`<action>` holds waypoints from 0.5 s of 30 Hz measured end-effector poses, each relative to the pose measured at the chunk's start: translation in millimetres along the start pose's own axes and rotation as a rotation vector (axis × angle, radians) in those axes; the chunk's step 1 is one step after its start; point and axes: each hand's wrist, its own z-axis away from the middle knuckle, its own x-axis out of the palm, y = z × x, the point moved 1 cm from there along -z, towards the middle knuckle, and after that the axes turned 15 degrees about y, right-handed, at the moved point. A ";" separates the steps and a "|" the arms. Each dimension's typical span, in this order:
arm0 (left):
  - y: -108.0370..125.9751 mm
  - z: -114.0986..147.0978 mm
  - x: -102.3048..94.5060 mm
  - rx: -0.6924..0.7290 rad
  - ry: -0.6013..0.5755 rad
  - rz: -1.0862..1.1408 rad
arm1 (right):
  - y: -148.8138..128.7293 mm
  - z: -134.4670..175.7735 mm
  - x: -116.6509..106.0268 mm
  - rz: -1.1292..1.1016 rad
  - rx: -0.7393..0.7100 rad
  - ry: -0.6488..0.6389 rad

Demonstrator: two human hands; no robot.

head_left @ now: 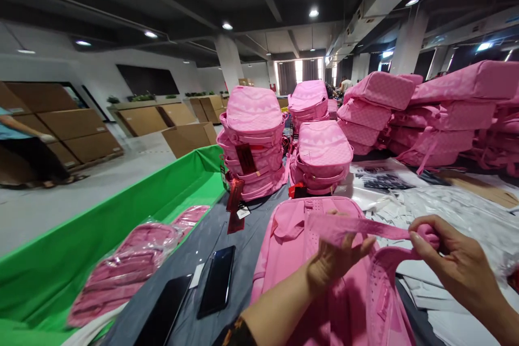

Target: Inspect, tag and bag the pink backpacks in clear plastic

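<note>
A pink backpack (300, 270) lies on the table in front of me, its strap side facing up. My right hand (454, 254) is closed, pinching a rolled-up part of the pink shoulder strap (383, 228) to the right of the bag. From there the strap stretches left across my left hand (336, 259). That hand is over the backpack, thumb apart and fingers partly hidden by the blurred strap, touching it without a visible grip. Below my right hand, a second pink strap with small holes (381, 292) curves down.
Pink backpacks stand in stacks (254, 140) ahead and in a larger pile (446, 113) at right. Two black phones (217, 281) lie left of the bag. A green bin (121, 227) holds plastic-wrapped pink bags (133, 259). White papers and plastic (446, 216) cover the right side.
</note>
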 end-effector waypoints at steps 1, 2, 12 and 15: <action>8.9 9.5 -4.9 0.050 -0.016 -0.023 | -3.5 -5.8 2.6 -0.007 -0.005 -0.040; 17.1 18.4 -7.6 0.078 -0.025 -0.038 | -7.4 -11.2 7.0 -0.011 -0.012 -0.088; 49.6 10.2 -4.5 0.243 -0.001 0.119 | -17.8 -61.6 49.4 -0.209 0.124 -0.333; 37.4 5.8 -10.5 0.099 -0.173 -0.065 | -23.6 -70.6 52.3 -0.316 0.228 -0.447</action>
